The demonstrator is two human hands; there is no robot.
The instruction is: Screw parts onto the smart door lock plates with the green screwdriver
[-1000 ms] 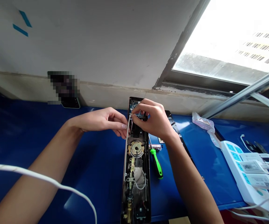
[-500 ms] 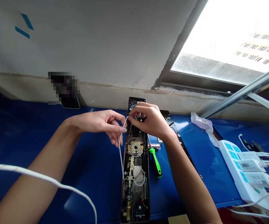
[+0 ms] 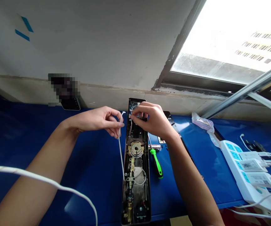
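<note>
A long, narrow door lock housing (image 3: 136, 163) lies open on the blue table, its round plate, brass parts and circuit board exposed. My left hand (image 3: 109, 121), left of the housing, pinches a white cable (image 3: 120, 147) between thumb and index finger. The cable's small plug (image 3: 123, 112) sticks up free above the fingers, and its other end runs down into the housing. Over the housing's far end, my right hand (image 3: 147, 117) is closed at the fingertips on a thin white wire (image 3: 131, 125) by the circuit board; the fingers partly hide the board.
A green-and-black screwdriver (image 3: 156, 164) lies right of the housing, near a dark flat plate (image 3: 173, 121). Farther right are a plastic bag (image 3: 202, 122) and a white power strip (image 3: 236, 169) with chargers. A thick white cable (image 3: 43, 179) crosses the lower left, before my left forearm.
My left hand has moved left, carrying the white cable's plug away from my right fingertips and off the housing. My right hand has stayed nearly in place.
</note>
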